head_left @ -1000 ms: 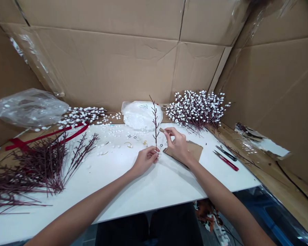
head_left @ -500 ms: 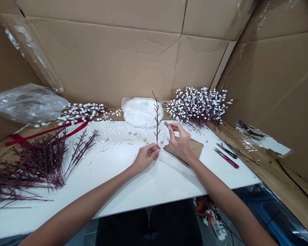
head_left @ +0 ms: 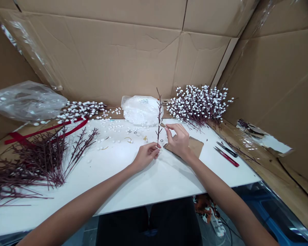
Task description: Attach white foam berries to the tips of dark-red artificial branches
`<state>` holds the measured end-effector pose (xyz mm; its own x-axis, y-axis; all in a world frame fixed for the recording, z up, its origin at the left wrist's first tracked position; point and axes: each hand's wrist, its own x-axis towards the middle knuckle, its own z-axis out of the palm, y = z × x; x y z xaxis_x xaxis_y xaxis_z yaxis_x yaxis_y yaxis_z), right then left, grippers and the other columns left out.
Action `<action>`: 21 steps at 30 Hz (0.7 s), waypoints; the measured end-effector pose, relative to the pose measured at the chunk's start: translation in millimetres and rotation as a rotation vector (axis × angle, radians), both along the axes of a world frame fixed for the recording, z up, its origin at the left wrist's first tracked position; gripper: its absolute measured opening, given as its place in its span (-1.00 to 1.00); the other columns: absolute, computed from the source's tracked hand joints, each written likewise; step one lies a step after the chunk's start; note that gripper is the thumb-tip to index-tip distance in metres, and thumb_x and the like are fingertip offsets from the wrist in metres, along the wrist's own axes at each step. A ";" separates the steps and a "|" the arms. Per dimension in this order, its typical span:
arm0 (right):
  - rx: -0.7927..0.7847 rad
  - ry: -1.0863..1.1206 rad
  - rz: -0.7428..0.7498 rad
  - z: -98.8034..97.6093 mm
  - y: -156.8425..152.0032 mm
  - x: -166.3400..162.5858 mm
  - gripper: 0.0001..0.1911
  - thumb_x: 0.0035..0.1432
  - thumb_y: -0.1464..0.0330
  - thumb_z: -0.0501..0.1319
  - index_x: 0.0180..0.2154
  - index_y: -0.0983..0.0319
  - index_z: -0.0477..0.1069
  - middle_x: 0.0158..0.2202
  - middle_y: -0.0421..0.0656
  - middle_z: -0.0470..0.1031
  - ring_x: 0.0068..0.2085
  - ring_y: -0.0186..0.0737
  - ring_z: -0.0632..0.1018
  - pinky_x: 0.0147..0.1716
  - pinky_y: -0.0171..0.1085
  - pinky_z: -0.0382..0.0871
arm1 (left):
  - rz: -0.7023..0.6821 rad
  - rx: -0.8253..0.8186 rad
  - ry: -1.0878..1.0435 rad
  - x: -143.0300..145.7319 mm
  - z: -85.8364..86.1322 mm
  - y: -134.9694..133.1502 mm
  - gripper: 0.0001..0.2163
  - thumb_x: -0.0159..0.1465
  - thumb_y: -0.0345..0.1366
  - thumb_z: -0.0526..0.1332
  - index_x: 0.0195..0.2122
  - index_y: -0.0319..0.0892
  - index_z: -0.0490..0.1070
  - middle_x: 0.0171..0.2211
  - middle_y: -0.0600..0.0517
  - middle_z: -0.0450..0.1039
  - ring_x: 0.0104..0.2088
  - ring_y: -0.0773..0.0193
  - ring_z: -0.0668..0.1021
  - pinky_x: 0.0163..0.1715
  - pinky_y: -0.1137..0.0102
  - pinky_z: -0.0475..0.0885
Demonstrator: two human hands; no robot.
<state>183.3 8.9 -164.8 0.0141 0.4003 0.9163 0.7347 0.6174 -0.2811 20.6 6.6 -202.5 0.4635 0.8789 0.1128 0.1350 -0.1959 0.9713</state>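
My left hand [head_left: 146, 155] pinches the lower end of a dark brown artificial twig [head_left: 159, 118], which stands upright above the table. Between thumb and fingers of my right hand [head_left: 179, 139] is a small brown cardboard strip [head_left: 163, 125]; its tip is at the twig's side branches, and I cannot tell whether it touches. Under the right hand lies a flat cardboard piece [head_left: 195, 147]. A small white piece shows by the left fingertips, too small to name.
Bare twigs [head_left: 45, 159] and a red ribbon [head_left: 74, 131] lie left. White-berried twigs [head_left: 199, 104] stand back right. A plastic bag of white balls [head_left: 141, 111] sits at the back, with loose balls before it. Black snips [head_left: 227, 149] and red snips [head_left: 227, 157] lie right.
My right hand has moved slightly left, bringing the cardboard strip to the twig. The twig's top has tilted a little to the right.
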 end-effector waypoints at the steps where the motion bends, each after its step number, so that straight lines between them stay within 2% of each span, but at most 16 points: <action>1: 0.009 0.013 -0.004 1.4 -0.9 0.6 -0.89 0.16 0.45 0.14 -0.28 0.24 0.43 -0.38 -0.09 0.56 -0.32 -0.21 0.53 -0.29 -0.23 0.40 | 0.001 -0.001 0.003 -0.2 -0.1 0.1 -0.85 0.13 -0.27 0.17 -0.33 -0.24 0.38 -0.55 0.09 0.35 -0.55 0.39 0.41 -0.46 0.45 0.35; 5: 0.034 0.119 -0.038 7.4 -3.3 4.4 -0.89 0.17 0.43 0.13 -0.30 0.25 0.43 -0.38 -0.08 0.55 -0.31 -0.21 0.53 -0.28 -0.22 0.39 | -0.011 0.003 0.008 -1.5 -0.2 0.2 -0.83 0.13 -0.24 0.17 -0.31 -0.24 0.38 -0.54 0.09 0.34 -0.54 0.39 0.40 -0.45 0.44 0.35; 11: -0.040 0.157 -0.117 11.2 -1.6 8.5 -0.85 0.20 0.37 0.10 -0.30 0.24 0.44 -0.40 -0.11 0.53 -0.36 -0.24 0.51 -0.33 -0.23 0.37 | -0.015 0.019 0.040 -1.5 0.8 -0.9 -0.81 0.14 -0.22 0.17 -0.30 -0.23 0.41 -0.54 0.09 0.33 -0.53 0.38 0.38 -0.44 0.44 0.35; 18: -0.085 0.138 -0.075 7.7 0.5 9.8 -0.85 0.20 0.36 0.10 -0.31 0.23 0.43 -0.36 -0.09 0.55 -0.30 -0.22 0.53 -0.27 -0.23 0.40 | -0.015 0.018 0.039 -1.3 0.8 -1.2 -0.82 0.14 -0.24 0.17 -0.30 -0.22 0.42 -0.54 0.10 0.32 -0.54 0.39 0.38 -0.45 0.45 0.34; 21: -0.050 0.165 -0.100 8.3 0.4 11.1 -0.86 0.19 0.37 0.11 -0.29 0.23 0.44 -0.38 -0.11 0.54 -0.34 -0.24 0.52 -0.32 -0.24 0.40 | -0.017 0.026 0.048 -2.2 -1.1 -0.1 -0.83 0.15 -0.25 0.16 -0.30 -0.22 0.42 -0.54 0.10 0.32 -0.54 0.39 0.38 -0.45 0.45 0.34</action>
